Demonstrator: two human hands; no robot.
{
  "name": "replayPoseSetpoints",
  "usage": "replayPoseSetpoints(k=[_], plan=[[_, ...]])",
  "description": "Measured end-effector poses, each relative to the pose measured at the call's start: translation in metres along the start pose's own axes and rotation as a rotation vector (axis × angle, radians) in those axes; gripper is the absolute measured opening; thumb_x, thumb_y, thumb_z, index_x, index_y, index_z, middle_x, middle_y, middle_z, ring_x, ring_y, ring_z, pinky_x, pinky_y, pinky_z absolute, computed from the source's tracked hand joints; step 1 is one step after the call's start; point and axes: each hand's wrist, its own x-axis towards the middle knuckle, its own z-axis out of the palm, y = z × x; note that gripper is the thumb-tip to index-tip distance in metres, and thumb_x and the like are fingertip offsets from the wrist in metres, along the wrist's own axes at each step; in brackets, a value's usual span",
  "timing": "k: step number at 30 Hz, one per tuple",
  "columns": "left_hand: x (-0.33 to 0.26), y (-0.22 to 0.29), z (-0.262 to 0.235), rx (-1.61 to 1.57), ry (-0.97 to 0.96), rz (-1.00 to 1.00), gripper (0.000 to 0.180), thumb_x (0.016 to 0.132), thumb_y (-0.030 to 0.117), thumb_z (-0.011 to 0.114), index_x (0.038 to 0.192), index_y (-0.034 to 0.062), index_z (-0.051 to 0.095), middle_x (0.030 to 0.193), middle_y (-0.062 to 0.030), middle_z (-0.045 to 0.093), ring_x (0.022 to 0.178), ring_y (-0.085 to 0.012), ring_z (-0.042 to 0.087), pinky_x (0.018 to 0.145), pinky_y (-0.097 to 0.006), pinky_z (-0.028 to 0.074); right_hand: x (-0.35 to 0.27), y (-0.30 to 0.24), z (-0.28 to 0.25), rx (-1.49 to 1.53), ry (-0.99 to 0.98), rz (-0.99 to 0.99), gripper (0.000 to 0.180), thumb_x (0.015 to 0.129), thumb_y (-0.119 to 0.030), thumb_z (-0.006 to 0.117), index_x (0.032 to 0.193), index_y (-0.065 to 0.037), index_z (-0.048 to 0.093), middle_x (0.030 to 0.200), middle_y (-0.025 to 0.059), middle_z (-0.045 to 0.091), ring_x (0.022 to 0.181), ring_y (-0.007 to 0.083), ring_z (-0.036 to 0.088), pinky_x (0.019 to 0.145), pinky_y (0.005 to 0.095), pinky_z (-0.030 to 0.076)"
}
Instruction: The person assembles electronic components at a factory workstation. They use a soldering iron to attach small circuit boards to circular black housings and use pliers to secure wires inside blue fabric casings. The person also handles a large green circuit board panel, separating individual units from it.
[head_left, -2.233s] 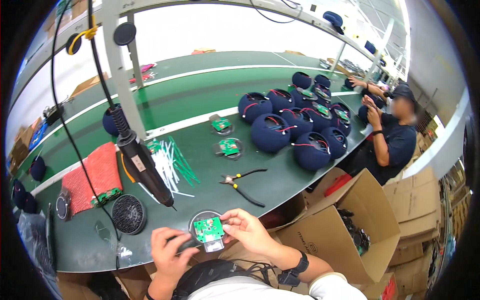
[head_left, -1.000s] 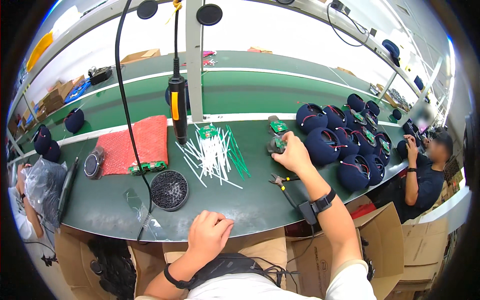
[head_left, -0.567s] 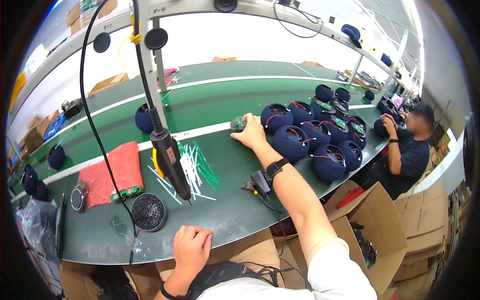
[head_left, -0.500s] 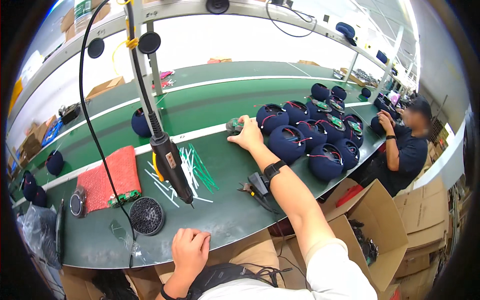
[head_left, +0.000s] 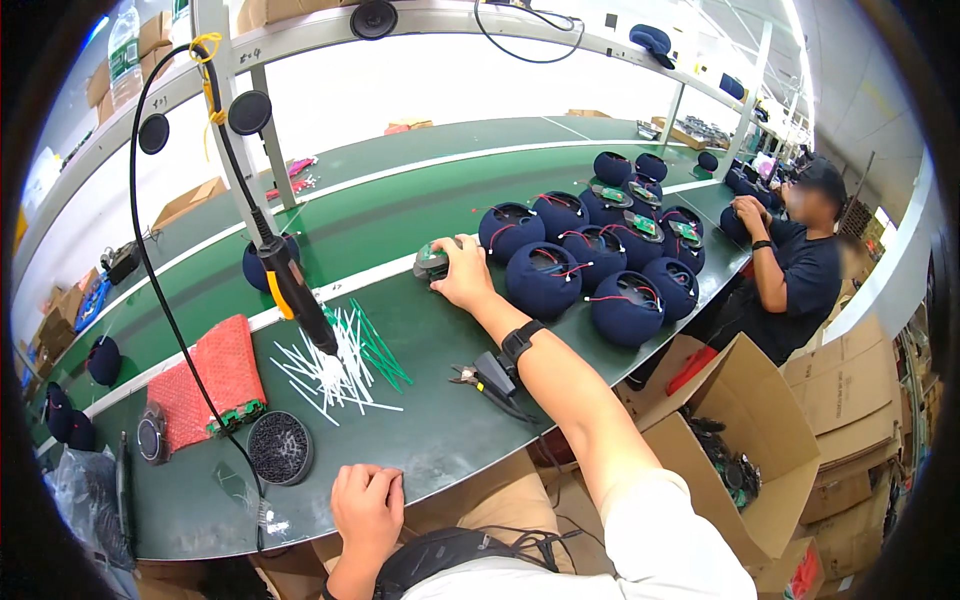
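Observation:
My right hand [head_left: 464, 274] reaches out to the white strip along the bench and grips a round grey part with a green circuit board [head_left: 432, 262]. Right beside it stands a group of dark blue, ball-shaped housings [head_left: 543, 280] with red and white wires at their openings. Several of these have green boards on top. My left hand [head_left: 367, 505] rests at the near bench edge, fingers curled with nothing seen in them. Between the hands lie white and green sticks [head_left: 345, 365], under a hanging electric screwdriver [head_left: 300, 290]. Nippers [head_left: 468, 376] lie by my right forearm.
A round tub of small black pieces [head_left: 280, 448] and a red bubble-wrap sheet [head_left: 212, 378] are at left. A black cable hangs there. At right, an open cardboard box [head_left: 780, 460] holds parts, and a co-worker [head_left: 800, 270] sits beyond the housings.
The whole view has shifted, so most bench things appear farther left. My right hand still grips the grey part; my left hand remains at the bench edge.

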Motion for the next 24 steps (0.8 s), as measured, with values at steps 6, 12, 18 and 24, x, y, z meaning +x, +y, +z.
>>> replayPoseSetpoints(k=[6,12,18,24], plan=[[0.0,0.002,0.001,0.004,0.0,0.001,0.014,0.076,0.001,0.079,0.085,0.0081,0.072,0.085,-0.0067,0.063,0.082,-0.0294,0.059,0.071,-0.042,0.047,-0.003,-0.002,-0.001,0.082,-0.026,0.018,0.071,0.068,-0.009,0.092,0.13,-0.02,0.059,0.138,0.0226,0.052,0.121,0.043,0.061,0.103,0.0487,0.053],[0.001,0.003,0.001,-0.002,0.009,0.011,0.013,0.077,0.0,0.078,0.085,0.007,0.071,0.084,-0.0084,0.062,0.081,-0.0304,0.059,0.07,-0.042,0.047,-0.008,-0.009,-0.011,0.109,-0.114,0.09,0.07,0.07,-0.011,0.09,0.131,-0.021,0.056,0.129,0.0197,0.054,0.112,0.0397,0.065,0.1,0.0466,0.055],[0.001,0.004,0.002,0.014,0.005,0.007,0.013,0.077,-0.001,0.076,0.087,0.0063,0.071,0.085,-0.0091,0.062,0.081,-0.0309,0.059,0.07,-0.042,0.047,-0.013,-0.003,-0.008,0.16,-0.056,0.077,0.07,0.07,-0.013,0.09,0.131,-0.02,0.056,0.128,0.0205,0.054,0.112,0.0396,0.064,0.099,0.0454,0.055],[0.003,0.005,0.005,0.02,-0.002,0.015,0.013,0.077,0.0,0.077,0.088,0.0061,0.072,0.086,-0.0092,0.062,0.081,-0.0304,0.059,0.07,-0.042,0.047,-0.031,-0.019,-0.036,0.223,-0.061,0.019,0.069,0.07,-0.014,0.089,0.13,-0.018,0.055,0.125,0.0228,0.055,0.113,0.0402,0.062,0.098,0.0449,0.054]])
